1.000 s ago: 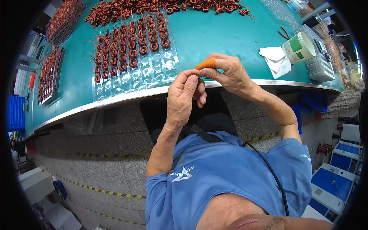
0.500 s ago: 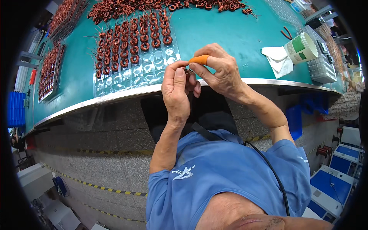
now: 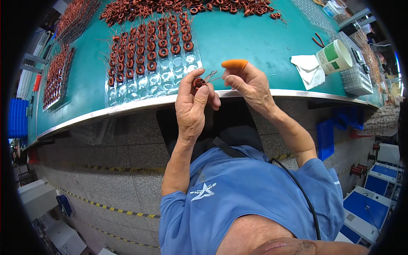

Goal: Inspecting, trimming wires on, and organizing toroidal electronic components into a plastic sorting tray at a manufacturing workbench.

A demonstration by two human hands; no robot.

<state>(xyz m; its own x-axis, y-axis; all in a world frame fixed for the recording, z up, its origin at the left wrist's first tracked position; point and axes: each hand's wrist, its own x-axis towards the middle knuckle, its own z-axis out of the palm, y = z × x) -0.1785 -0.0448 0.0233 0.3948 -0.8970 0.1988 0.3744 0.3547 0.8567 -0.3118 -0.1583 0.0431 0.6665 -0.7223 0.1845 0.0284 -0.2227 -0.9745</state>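
Note:
A small ring-shaped coil (image 3: 197, 82) wound with copper-red wire is pinched between the thumb and fingers of my left hand (image 3: 192, 106), just above the table's front edge. Its loose wire leads (image 3: 210, 77) stick out to the right. My right hand (image 3: 251, 88), wearing an orange finger cot (image 3: 234, 64) on one finger, has the end of one lead between thumb and finger. To the left of my hands lies a clear plastic tray (image 3: 165, 80), with rows of similar coils (image 3: 151, 55) standing in its far part and bare pockets nearer me.
A heap of coils (image 3: 170, 6) lies along the back of the green table (image 3: 242, 38). More filled trays (image 3: 57, 78) stand at the left. On the right are a white cloth (image 3: 309, 71), a tilted paper tub (image 3: 333, 56), red-handled pliers (image 3: 318, 40) and a grey rack (image 3: 357, 70).
My right hand has moved right, away from the left hand, drawing a lead outward. The coil, earlier mostly covered by fingers, now shows in my left hand.

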